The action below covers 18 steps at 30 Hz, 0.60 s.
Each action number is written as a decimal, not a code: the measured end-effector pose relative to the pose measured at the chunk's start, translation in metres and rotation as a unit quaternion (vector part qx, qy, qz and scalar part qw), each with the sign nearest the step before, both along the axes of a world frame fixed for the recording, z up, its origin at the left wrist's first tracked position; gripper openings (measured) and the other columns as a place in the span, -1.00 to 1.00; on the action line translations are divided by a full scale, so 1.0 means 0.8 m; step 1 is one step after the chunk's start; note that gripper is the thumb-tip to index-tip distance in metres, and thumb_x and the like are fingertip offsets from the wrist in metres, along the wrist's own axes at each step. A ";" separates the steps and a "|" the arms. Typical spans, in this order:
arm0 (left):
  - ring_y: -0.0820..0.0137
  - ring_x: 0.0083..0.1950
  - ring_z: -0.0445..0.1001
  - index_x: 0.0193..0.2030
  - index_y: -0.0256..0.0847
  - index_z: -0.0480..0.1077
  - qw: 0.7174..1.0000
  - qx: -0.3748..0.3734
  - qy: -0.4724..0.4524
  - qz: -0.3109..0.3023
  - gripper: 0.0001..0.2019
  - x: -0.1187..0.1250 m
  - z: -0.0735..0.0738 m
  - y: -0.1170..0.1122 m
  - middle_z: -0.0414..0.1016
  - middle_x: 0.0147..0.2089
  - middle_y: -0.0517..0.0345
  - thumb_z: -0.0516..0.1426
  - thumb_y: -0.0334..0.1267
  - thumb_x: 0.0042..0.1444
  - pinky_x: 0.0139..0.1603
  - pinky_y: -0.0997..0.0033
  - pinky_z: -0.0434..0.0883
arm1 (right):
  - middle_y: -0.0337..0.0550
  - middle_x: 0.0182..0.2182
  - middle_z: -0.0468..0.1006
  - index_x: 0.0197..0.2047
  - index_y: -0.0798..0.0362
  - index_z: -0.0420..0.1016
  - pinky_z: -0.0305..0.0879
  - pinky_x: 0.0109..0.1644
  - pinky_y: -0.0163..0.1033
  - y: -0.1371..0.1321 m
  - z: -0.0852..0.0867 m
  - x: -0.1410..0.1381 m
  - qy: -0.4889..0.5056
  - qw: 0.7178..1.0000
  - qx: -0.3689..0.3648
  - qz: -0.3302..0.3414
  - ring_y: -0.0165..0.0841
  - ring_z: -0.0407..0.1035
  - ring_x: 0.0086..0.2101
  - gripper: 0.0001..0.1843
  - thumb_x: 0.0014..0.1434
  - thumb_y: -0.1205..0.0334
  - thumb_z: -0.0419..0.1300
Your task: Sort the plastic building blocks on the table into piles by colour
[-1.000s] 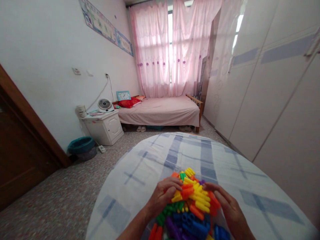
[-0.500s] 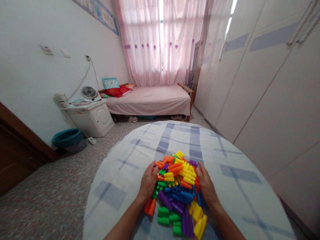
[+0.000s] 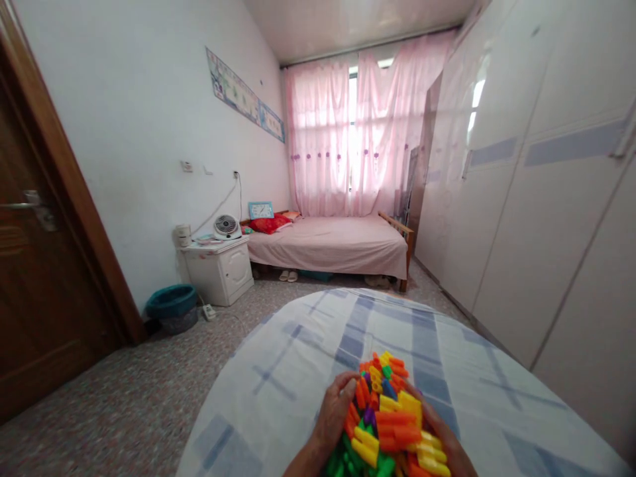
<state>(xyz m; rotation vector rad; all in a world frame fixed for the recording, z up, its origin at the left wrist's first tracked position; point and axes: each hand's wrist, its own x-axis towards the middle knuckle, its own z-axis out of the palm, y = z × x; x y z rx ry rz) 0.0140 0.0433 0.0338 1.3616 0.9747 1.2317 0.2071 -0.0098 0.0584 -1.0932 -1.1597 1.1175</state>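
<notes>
A heap of plastic building pieces (image 3: 387, 411) in orange, yellow, green, blue and purple lies on a round table covered with a white and blue checked cloth (image 3: 308, 371), at the bottom of the view. My left hand (image 3: 338, 414) cups the heap's left side, fingers curled against the pieces. My right hand (image 3: 437, 430) presses on its right side; only part of it shows, with pieces lying over the fingers. Both hands hold the heap between them. The lower part of the heap is cut off by the frame's edge.
A pink-covered bed (image 3: 328, 242) stands under a pink-curtained window at the far end. A white bedside cabinet (image 3: 218, 268) with a small fan (image 3: 227, 226) is at the left wall, a teal basin (image 3: 171, 301) beside it. A brown door (image 3: 44, 265) is left, white wardrobes (image 3: 546, 199) right.
The view has tilted up, so the heap sits lower in the picture and is partly cut off. Both hands stay on the heap's sides, pressed closer round it.
</notes>
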 end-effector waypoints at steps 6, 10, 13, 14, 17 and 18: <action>0.26 -0.01 0.42 -0.24 -0.27 0.48 0.998 0.043 -0.028 -0.031 -0.63 0.008 0.019 0.001 0.50 -0.11 0.03 0.06 0.02 0.15 0.11 0.30 0.29 | -0.16 -0.38 0.59 -0.02 -0.32 0.49 0.53 -0.25 -0.05 0.005 0.006 -0.005 0.074 0.995 -0.057 0.042 -0.13 0.51 -0.23 -0.48 -0.05 -0.26 0.18; 0.26 0.01 0.42 -0.26 -0.25 0.50 0.992 0.108 -0.009 -0.061 -0.72 0.007 0.038 -0.015 0.49 -0.09 0.01 0.08 -0.08 0.15 0.11 0.29 0.30 | -0.16 -0.15 0.58 -0.02 -0.18 0.51 0.41 0.01 -0.11 -0.002 0.017 0.001 0.078 0.994 -0.063 0.050 -0.20 0.43 -0.05 -0.52 0.03 -0.18 0.18; 0.27 0.02 0.42 -0.21 -0.21 0.50 0.985 0.151 0.025 -0.074 -0.77 0.002 0.041 -0.030 0.48 -0.05 0.01 0.09 -0.15 0.15 0.11 0.28 0.31 | -0.13 0.02 0.50 -0.03 -0.08 0.53 0.28 0.13 -0.08 -0.006 0.014 0.007 0.047 0.995 -0.055 0.072 -0.17 0.35 0.04 -0.53 0.09 -0.15 0.13; 0.28 0.03 0.42 -0.19 -0.20 0.50 0.981 0.170 0.047 -0.077 -0.78 -0.001 0.039 -0.036 0.47 -0.04 0.01 0.10 -0.17 0.15 0.11 0.28 0.32 | -0.11 0.04 0.48 -0.03 -0.06 0.53 0.26 0.14 -0.05 -0.007 0.011 0.009 0.019 0.996 -0.040 0.082 -0.15 0.34 0.05 -0.51 0.09 -0.15 0.13; 0.29 0.04 0.42 -0.10 -0.16 0.46 0.952 0.267 0.126 -0.082 -0.76 -0.011 0.034 -0.052 0.46 0.00 -0.01 0.10 -0.16 0.14 0.10 0.29 0.34 | -0.08 0.04 0.48 -0.04 -0.06 0.55 0.24 0.15 -0.02 -0.013 0.001 0.016 -0.113 0.988 0.038 0.095 -0.10 0.32 0.07 -0.53 0.09 -0.13 0.13; 0.29 0.04 0.42 -0.07 -0.16 0.44 0.935 0.308 0.154 -0.082 -0.73 -0.016 0.032 -0.058 0.46 0.00 -0.02 0.10 -0.14 0.14 0.09 0.29 0.34 | -0.08 0.04 0.48 -0.05 -0.07 0.56 0.23 0.16 -0.03 -0.016 -0.002 0.018 -0.163 0.980 0.069 0.091 -0.11 0.32 0.08 -0.55 0.09 -0.10 0.14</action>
